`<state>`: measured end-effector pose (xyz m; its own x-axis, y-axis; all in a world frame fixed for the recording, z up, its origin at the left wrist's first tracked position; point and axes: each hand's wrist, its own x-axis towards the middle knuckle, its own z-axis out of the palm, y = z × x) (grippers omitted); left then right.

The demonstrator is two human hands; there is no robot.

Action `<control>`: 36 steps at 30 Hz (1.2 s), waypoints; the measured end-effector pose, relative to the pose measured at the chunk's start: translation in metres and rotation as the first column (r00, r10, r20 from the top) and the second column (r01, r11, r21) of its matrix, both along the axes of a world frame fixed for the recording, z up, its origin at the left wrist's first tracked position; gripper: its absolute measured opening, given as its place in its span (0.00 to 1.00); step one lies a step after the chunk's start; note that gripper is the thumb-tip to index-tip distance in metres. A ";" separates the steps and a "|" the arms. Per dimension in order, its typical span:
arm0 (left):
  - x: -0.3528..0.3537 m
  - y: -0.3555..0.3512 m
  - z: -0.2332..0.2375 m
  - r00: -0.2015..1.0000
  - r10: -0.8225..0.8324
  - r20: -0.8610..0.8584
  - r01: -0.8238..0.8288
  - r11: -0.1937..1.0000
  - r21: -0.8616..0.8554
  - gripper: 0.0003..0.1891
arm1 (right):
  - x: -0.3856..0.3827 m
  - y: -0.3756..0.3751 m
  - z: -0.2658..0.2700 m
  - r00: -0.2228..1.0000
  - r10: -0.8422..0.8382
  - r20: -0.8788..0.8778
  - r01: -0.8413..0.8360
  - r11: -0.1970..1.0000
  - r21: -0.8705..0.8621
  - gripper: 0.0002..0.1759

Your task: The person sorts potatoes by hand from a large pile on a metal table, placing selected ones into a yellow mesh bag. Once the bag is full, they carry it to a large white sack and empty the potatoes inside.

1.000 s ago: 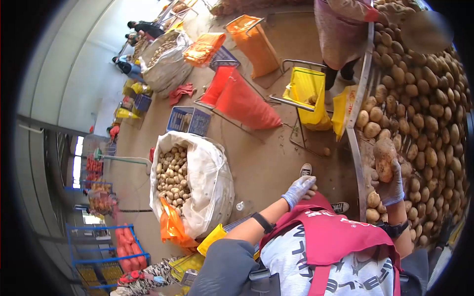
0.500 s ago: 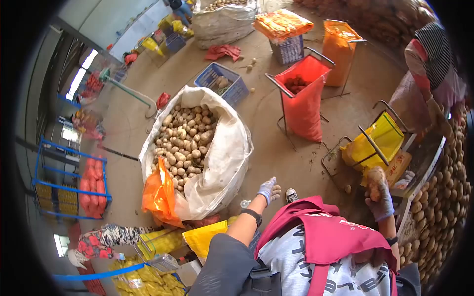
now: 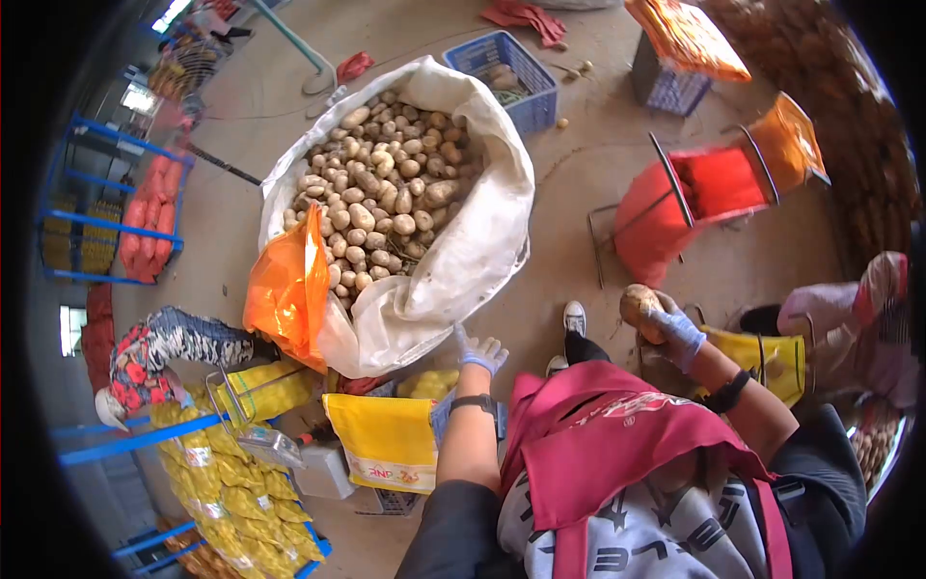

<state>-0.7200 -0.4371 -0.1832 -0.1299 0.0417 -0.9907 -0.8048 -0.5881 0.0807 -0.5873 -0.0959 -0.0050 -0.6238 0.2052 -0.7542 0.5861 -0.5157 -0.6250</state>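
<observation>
My right hand (image 3: 679, 338), in a pale glove, is wrapped round a large brown potato (image 3: 639, 307) held in front of the apron. My left hand (image 3: 480, 353), gloved too, is open with its fingers spread, close to the lower right side of a big white bulk bag (image 3: 502, 193). Many potatoes (image 3: 381, 188) fill that bag up to its folded-back rim. An orange plastic bag (image 3: 289, 289) hangs over its near left edge. Below my left hand stands a yellow sack (image 3: 381, 439) with printing on it.
Red sack (image 3: 656, 217) and yellow sack (image 3: 783, 367) sit in metal frames to the right. A blue crate (image 3: 540, 106) stands behind the bulk bag. One co-worker (image 3: 145, 357) bends at the left among filled yellow sacks (image 3: 231, 492); another person's sleeve (image 3: 883, 285) shows at right.
My view and body have turned rightward, towards the bulk bag. The right hand has carried the potato away from the potato pile; the left hand is now beside the bulk bag, still open.
</observation>
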 end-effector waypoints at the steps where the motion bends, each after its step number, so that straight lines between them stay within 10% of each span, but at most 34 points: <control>1: -0.030 0.006 0.011 0.998 0.053 -0.036 -0.052 0.999 0.013 0.53 | -0.024 0.004 -0.015 0.996 0.061 -0.065 -0.060 0.998 0.011 0.44; 10: -0.156 -0.023 0.009 0.983 0.020 -0.184 -0.004 0.996 0.088 0.56 | -0.209 -0.062 -0.045 0.883 0.469 -0.005 -0.452 0.853 0.261 0.45; 15: -0.196 -0.034 -0.053 0.986 0.143 -0.083 -0.118 0.961 0.252 0.49 | -0.280 -0.128 -0.128 0.650 0.760 0.000 -0.480 0.411 0.775 0.47; 20: -0.223 -0.008 -0.154 0.957 0.244 0.155 -0.268 0.950 0.161 0.41 | -0.371 -0.203 -0.126 0.511 0.790 0.339 -0.641 0.087 0.763 0.43; 22: -0.221 -0.011 -0.158 0.984 0.148 -0.094 -0.138 0.985 0.104 0.40 | -0.384 -0.209 -0.141 0.509 0.786 0.352 -0.622 0.054 0.781 0.42; 28: -0.202 0.009 -0.100 0.913 0.205 -0.352 -0.216 0.976 0.011 0.30 | -0.377 -0.211 -0.168 0.518 0.830 0.208 -0.617 0.195 0.762 0.31; 36: -0.198 0.005 -0.081 0.854 0.427 -0.296 -0.390 0.903 0.179 0.32 | -0.341 -0.195 -0.160 0.018 0.922 0.387 -0.744 -0.247 0.622 0.21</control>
